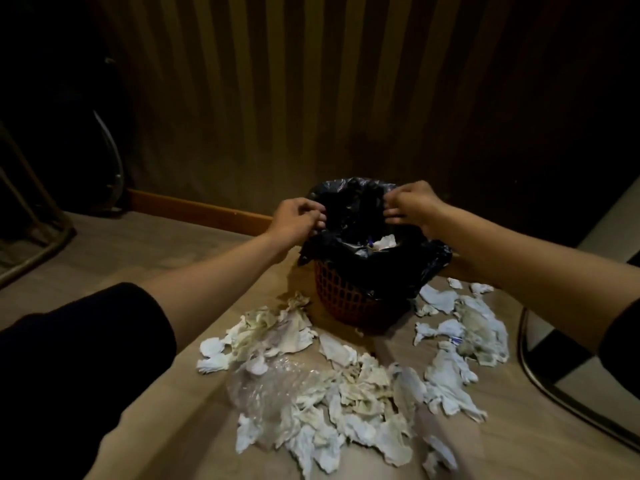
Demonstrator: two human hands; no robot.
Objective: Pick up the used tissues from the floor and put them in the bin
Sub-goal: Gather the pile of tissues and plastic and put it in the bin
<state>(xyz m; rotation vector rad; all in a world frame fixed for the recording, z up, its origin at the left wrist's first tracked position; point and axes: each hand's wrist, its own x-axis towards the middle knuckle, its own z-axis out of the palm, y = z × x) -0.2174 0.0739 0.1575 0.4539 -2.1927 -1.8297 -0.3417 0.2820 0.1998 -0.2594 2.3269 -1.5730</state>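
A red lattice bin (343, 299) stands on the wooden floor near the striped wall, lined with a black plastic bag (377, 265). My left hand (298, 218) pinches the bag's upper edge on the left side. My right hand (414, 204) pinches the same edge on the right, and the far edge is lifted above the rim. A white tissue (384, 241) shows inside the bag. Several crumpled used tissues (360, 382) lie scattered on the floor in front of the bin, with more tissues (474, 323) to its right.
A crumpled clear plastic bag (273, 382) lies among the tissues at the front left. A curved metal chair leg (540, 372) runs along the floor at the right. A metal frame (38, 244) stands at the far left. An orange skirting board (194, 209) lines the wall.
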